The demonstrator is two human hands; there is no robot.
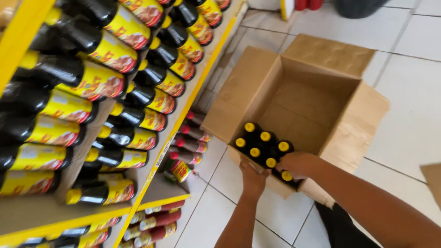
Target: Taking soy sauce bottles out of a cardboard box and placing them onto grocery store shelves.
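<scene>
My left hand [253, 178] and right hand [296, 164] curl their fingers around yellow-capped dark bottles [262, 146] in the cardboard box [312, 98], just beside the crowded shelf [151, 174].

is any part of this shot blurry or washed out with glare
Head view: the dark yellow-labelled bottles on the yellow shelf are smeared by motion blur and show streaks of glare; the white floor tiles look bright, slightly washed out; the open brown cardboard box and both hands are softly blurred.
</scene>
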